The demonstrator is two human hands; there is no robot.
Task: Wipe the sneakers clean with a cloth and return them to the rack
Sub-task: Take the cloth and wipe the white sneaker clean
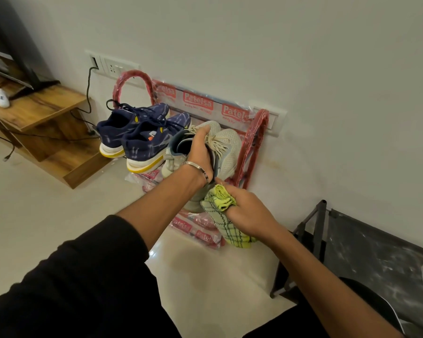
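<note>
Wall-side red rack [252,145], navy sneakers [142,135] aboard

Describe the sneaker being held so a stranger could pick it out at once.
Find the red shoe rack against the white wall, below the switch plates. A pair of navy sneakers sits on its left side; to their right are pale grey-white sneakers. The one meant is the grey sneaker gripped at its collar by the left hand, just above the yellow-green cloth in the right hand.

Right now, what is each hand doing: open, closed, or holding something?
Left hand: closed, its grip round the collar of a pale grey sneaker.
Right hand: closed, holding a yellow-green checked cloth.
</note>
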